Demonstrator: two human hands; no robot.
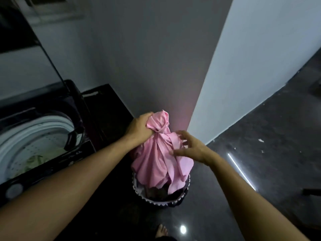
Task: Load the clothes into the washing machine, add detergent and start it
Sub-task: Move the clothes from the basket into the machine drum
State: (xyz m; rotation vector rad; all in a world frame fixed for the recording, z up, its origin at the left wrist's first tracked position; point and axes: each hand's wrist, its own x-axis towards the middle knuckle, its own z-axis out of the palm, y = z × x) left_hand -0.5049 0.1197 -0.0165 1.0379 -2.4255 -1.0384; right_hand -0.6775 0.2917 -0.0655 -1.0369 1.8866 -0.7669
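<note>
Pink garment bunched above basket; L hand clenched on its top, R hand unclenched, fingers spread, alongside. Washer left of basket, lid up.

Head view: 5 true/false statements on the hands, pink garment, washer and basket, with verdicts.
1. The left hand grips the pink garment at its bunched top. True.
2. The right hand is clenched round a detergent bottle. False: its fingers are spread open at the garment, and no bottle shows.
3. The washing machine is closed. False: it is open at the top.
4. The washing machine is empty. False: a pale green item lies inside.
5. The basket holds dark clothes under the garment. True.
</note>
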